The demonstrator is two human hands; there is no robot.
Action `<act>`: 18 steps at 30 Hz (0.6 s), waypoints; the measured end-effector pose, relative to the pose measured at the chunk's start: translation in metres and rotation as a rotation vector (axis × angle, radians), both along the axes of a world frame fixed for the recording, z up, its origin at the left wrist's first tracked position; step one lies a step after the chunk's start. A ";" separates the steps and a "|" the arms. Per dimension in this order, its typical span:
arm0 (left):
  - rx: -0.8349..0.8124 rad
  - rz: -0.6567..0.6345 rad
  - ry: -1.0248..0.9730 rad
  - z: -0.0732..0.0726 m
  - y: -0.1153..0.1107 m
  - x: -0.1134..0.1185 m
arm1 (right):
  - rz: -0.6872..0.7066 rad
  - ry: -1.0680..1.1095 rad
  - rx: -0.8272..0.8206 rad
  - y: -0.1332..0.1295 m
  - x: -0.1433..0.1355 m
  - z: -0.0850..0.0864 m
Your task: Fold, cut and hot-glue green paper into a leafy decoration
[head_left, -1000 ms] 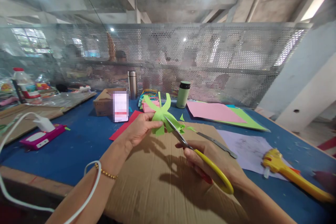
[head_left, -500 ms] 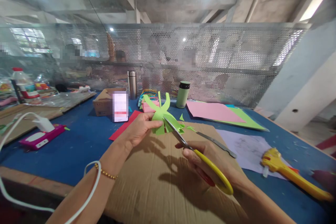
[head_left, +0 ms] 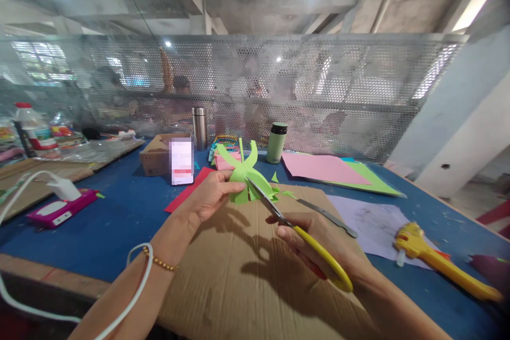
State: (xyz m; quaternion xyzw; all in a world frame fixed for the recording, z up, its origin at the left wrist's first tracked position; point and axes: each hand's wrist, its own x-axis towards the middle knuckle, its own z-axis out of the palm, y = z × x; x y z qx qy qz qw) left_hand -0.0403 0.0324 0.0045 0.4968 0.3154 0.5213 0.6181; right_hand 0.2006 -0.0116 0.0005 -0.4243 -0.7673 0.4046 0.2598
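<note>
My left hand [head_left: 217,191] pinches a light green paper cutout [head_left: 241,171] with several curved strips fanning out from its middle. In my right hand [head_left: 306,236] is a pair of scissors [head_left: 324,255] with yellow and red handles. Their blades reach up to the green paper and touch or overlap its right-hand part; the exact cut line is too small to make out. Both hands are above a brown cardboard sheet [head_left: 223,281]. Small green scraps [head_left: 274,177] lie just right of the cutout.
A grey craft knife [head_left: 326,216] lies across the cardboard's right edge. Farther right are lilac paper [head_left: 368,223] and a yellow glue gun [head_left: 442,260]. Behind stand a phone [head_left: 181,162], a steel flask [head_left: 200,128] and a green flask [head_left: 276,143]. A white cable [head_left: 137,292] crosses my left forearm.
Hands, scissors and green paper hold nearly the same pose. The whole view has shifted very slightly; nothing has been picked up or let go.
</note>
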 end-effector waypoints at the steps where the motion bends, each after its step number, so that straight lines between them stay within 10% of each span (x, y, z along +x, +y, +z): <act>1: -0.004 -0.001 0.004 0.000 0.000 0.000 | 0.002 0.000 -0.004 0.000 -0.001 0.002; 18: -0.005 -0.006 0.003 0.001 0.001 0.000 | 0.015 0.046 -0.078 -0.004 -0.006 0.009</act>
